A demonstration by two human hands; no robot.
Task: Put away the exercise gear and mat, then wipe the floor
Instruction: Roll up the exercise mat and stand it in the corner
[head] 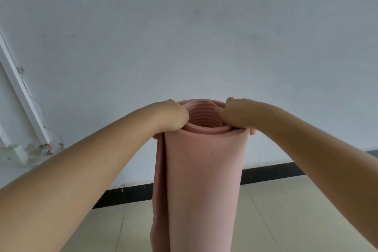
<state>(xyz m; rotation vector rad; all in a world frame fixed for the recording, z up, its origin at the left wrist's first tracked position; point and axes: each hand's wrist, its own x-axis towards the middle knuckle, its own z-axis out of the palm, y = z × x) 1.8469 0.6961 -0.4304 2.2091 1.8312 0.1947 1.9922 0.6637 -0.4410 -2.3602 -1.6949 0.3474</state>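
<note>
Mat (202,180) rolled, upright on floor (286,221) by the wall (184,37). Your left hand (173,115) and right hand (235,115) each grip its top rim. Stowing and floor wipe left; other gear not visible.

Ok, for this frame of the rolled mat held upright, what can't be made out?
- Bottom end of the pink mat: cut off by the lower edge of the head view, so whether it stands on the floor is unknown.
- Fingers of the left hand and right hand: mostly hidden behind the mat's rim.
- Other exercise gear: none in view.
- Debris by the white strip: too small to identify.
</note>
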